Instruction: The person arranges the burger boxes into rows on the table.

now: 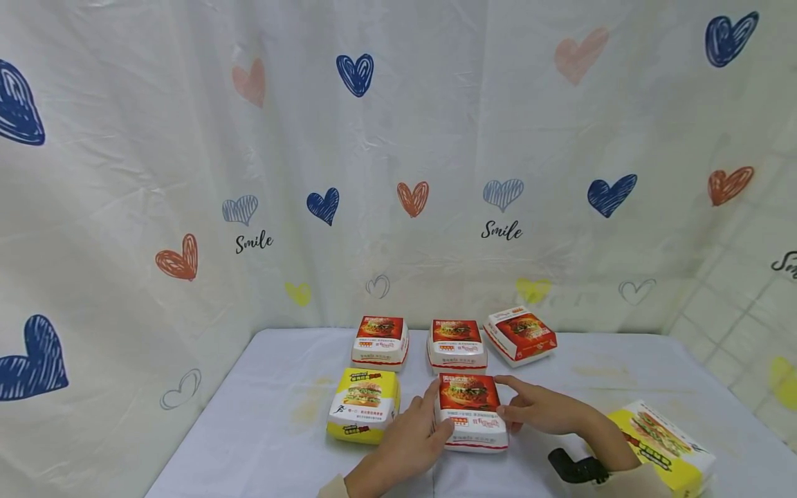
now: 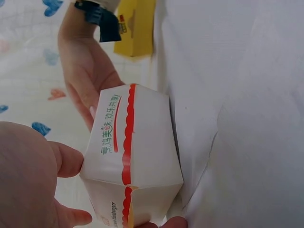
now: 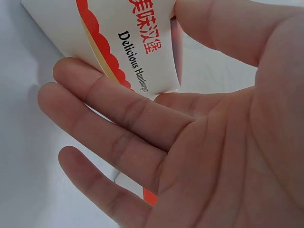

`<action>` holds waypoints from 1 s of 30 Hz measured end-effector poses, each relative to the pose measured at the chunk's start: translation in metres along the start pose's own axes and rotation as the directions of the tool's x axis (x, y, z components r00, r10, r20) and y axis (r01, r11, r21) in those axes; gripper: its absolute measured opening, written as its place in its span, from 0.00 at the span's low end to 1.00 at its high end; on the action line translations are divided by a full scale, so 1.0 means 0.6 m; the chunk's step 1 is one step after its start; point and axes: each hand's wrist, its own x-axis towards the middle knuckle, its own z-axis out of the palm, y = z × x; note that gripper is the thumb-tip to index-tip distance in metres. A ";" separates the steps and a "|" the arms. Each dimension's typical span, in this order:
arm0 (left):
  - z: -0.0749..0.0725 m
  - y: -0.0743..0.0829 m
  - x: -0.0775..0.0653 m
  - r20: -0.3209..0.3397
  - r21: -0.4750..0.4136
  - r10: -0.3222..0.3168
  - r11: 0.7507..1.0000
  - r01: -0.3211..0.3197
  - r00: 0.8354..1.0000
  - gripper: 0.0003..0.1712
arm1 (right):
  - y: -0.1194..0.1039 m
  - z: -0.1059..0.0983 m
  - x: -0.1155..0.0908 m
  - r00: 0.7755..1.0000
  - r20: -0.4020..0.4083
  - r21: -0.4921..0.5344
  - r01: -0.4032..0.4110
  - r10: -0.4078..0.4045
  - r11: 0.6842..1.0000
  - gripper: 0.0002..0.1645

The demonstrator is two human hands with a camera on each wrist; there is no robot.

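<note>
Running from far left across the back: heart-printed curtain (image 1: 436, 124). Sitting leftmost on the white-covered worktop (image 1: 249, 415): yellow-and-white burger box (image 1: 364, 404), burger picture facing up. Standing behind it, slightly rightward: back-left box (image 1: 381, 342), red and white. Reaching in next, pinching the left side of the central box (image 1: 473, 411) between thumb and fingers: left hand (image 1: 407, 439). Standing just behind the central box: back-middle box (image 1: 457, 346), matching in print. Occupying centre front, lying between both hands: said central box, showing "Delicious Hamburger" on its right side. Resting farther back, turned askew: back-right box (image 1: 521, 337). Touching the central box's right side, fingers extending nearly straight and spread: right hand (image 1: 542, 408), wearing a dark strap (image 1: 579, 469). Lying far right, partly hidden by the arm: second yellow-and-white box (image 1: 663, 443).
</note>
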 end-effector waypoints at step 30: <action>-0.002 -0.001 0.002 0.034 0.068 -0.006 0.998 0.004 0.999 0.42 | -0.002 0.011 0.003 0.999 0.007 0.021 0.053 -0.053 0.998 0.46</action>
